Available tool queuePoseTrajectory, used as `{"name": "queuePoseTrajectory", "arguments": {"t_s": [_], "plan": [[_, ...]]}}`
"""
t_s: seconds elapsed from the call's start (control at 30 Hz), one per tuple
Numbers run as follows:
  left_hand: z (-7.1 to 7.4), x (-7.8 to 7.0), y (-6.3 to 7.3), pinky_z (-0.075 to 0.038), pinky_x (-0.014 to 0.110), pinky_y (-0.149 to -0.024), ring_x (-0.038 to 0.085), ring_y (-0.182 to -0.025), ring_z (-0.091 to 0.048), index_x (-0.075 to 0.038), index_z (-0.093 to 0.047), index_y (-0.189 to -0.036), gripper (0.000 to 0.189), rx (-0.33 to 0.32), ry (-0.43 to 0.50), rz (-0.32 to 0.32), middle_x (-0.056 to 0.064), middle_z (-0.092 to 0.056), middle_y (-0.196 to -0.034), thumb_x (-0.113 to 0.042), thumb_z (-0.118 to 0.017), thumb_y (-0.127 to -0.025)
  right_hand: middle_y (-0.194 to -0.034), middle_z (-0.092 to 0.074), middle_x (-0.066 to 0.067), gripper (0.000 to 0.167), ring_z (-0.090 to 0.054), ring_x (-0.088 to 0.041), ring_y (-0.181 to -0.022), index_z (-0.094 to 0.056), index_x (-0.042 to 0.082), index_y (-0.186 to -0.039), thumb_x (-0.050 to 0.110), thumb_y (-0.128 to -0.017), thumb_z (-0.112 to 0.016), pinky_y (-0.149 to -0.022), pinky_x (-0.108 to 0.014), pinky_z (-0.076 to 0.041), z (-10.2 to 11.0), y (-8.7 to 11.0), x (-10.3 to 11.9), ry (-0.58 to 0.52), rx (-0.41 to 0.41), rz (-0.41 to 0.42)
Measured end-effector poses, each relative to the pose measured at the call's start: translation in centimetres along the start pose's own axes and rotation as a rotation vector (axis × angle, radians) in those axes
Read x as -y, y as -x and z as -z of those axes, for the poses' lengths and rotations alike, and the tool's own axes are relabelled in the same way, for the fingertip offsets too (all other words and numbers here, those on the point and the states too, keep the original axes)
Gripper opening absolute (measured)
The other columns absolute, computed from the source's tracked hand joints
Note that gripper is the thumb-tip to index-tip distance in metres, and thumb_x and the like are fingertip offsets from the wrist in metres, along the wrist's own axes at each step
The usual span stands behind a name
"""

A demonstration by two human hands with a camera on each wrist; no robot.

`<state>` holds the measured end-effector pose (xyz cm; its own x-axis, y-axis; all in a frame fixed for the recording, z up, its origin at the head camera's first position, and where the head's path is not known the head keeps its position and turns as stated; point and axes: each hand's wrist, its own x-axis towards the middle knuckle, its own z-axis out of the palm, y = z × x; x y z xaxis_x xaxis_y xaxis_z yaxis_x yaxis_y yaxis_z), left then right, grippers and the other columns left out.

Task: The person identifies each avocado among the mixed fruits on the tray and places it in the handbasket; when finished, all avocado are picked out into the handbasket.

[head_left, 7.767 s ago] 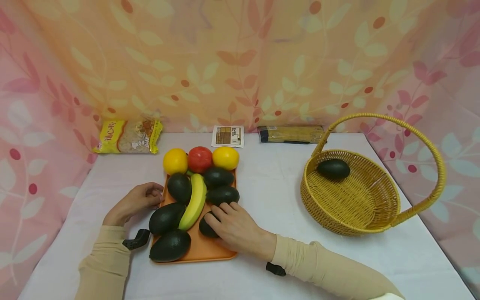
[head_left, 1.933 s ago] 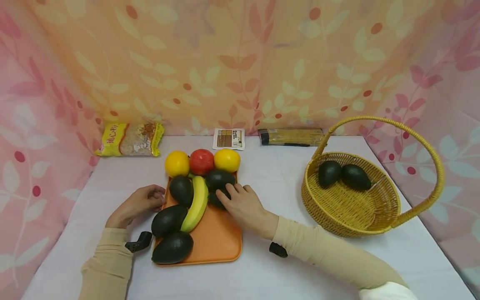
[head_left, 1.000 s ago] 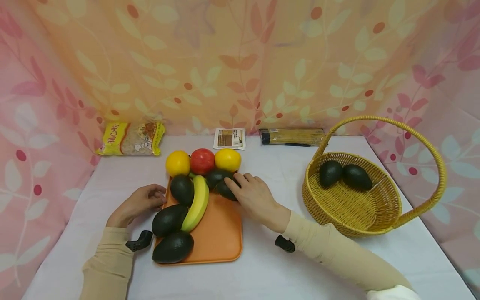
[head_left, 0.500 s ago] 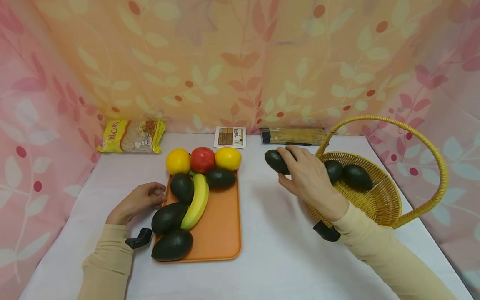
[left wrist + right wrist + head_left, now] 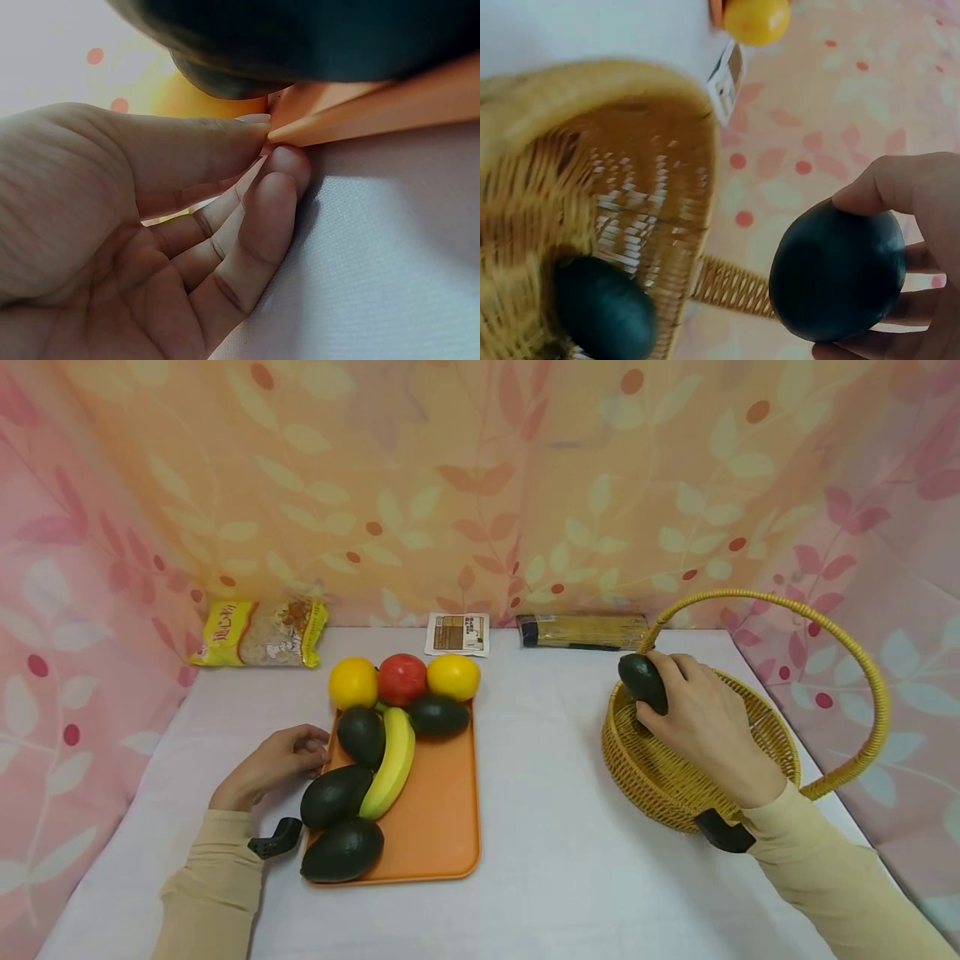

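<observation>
My right hand (image 5: 705,718) grips a dark green avocado (image 5: 643,682) above the left side of the wicker basket (image 5: 626,777). In the right wrist view, thumb and fingers wrap the held avocado (image 5: 836,274), and another avocado (image 5: 604,307) lies inside the basket. My left hand (image 5: 277,764) pinches the left rim of the orange tray (image 5: 442,810); the left wrist view shows thumb and fingertips at the tray edge (image 5: 330,120). On the tray lie a banana (image 5: 390,764) and several avocados (image 5: 342,850). Along its far end sit an orange (image 5: 353,683), a red apple (image 5: 402,679) and a lemon (image 5: 453,677).
At the back of the white-covered table lie a yellow food bag (image 5: 262,633), a small white packet (image 5: 457,634) and a long pack of dry noodles (image 5: 585,631). The basket's tall handle (image 5: 862,668) arches over its right side. Patterned curtains (image 5: 480,485) surround the table.
The right hand took an avocado from the tray's right side and carried it rightward to over the basket. Earlier, another avocado went from tray to basket. The left hand stayed at the tray rim.
</observation>
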<state>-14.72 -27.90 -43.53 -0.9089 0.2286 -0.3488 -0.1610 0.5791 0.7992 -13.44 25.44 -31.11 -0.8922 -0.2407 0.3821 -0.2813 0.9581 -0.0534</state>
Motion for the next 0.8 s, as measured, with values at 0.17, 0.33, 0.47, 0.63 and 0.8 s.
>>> {"name": "queuePoseTrajectory", "arguments": {"t_s": [0.17, 0.33, 0.47, 0.63, 0.8], "plan": [[0.0, 0.0, 0.0, -0.054, 0.025, -0.074, 0.017, -0.083, -0.061, 0.008, -0.048, -0.131, 0.046, -0.007, -0.012, -0.007, 0.015, -0.063, -0.100, -0.015, -0.061, -0.094, -0.127, -0.056, -0.027, 0.063, -0.061, -0.043, -0.100, -0.046, 0.001, -0.137, 0.031, -0.085, -0.067, -0.078, -0.062, -0.052, 0.1, 0.8, -1.1, -0.079, 0.220, -0.121], [0.1, 0.0, -0.1, -0.055, 0.025, -0.075, 0.017, -0.084, -0.061, 0.007, -0.048, -0.131, 0.046, -0.006, -0.005, 0.010, 0.015, -0.063, -0.100, -0.015, -0.061, -0.094, -0.125, -0.058, -0.031, 0.070, -0.061, -0.045, -0.102, -0.041, -0.002, -0.140, 0.037, -0.087, -0.066, -0.081, -0.063, -0.051, -0.6, 1.0, -1.7, -0.141, 0.439, -0.189], [0.0, 0.1, -0.2, -0.056, 0.027, -0.076, 0.018, -0.084, -0.062, 0.007, -0.047, -0.132, 0.045, 0.003, 0.006, 0.023, 0.014, -0.063, -0.099, -0.013, -0.061, -0.093, -0.116, -0.063, -0.032, 0.071, -0.065, -0.043, -0.095, -0.040, -0.003, -0.139, 0.039, -0.088, -0.066, -0.078, -0.059, -0.051, -1.3, 1.2, -2.1, -0.153, 0.535, -0.198], [0.0, 0.2, -0.1, -0.056, 0.028, -0.076, 0.018, -0.084, -0.062, 0.006, -0.047, -0.133, 0.044, 0.004, 0.006, 0.027, 0.013, -0.064, -0.098, -0.012, -0.059, -0.094, -0.115, -0.063, -0.032, 0.070, -0.065, -0.039, -0.095, -0.040, -0.003, -0.139, 0.038, -0.088, -0.065, -0.079, -0.056, -0.051, -2.1, 1.3, -2.4, -0.169, 0.625, -0.200], [0.0, 0.2, 0.0, -0.056, 0.027, -0.075, 0.016, -0.083, -0.062, 0.008, -0.047, -0.132, 0.043, 0.007, 0.023, 0.001, 0.014, -0.064, -0.099, -0.011, -0.058, -0.095, -0.116, -0.063, -0.030, 0.068, -0.064, -0.034, -0.095, -0.041, -0.003, -0.137, 0.037, -0.088, -0.065, -0.081, -0.054, -0.051, -2.9, 1.4, -2.5, -0.181, 0.684, -0.188]]}}
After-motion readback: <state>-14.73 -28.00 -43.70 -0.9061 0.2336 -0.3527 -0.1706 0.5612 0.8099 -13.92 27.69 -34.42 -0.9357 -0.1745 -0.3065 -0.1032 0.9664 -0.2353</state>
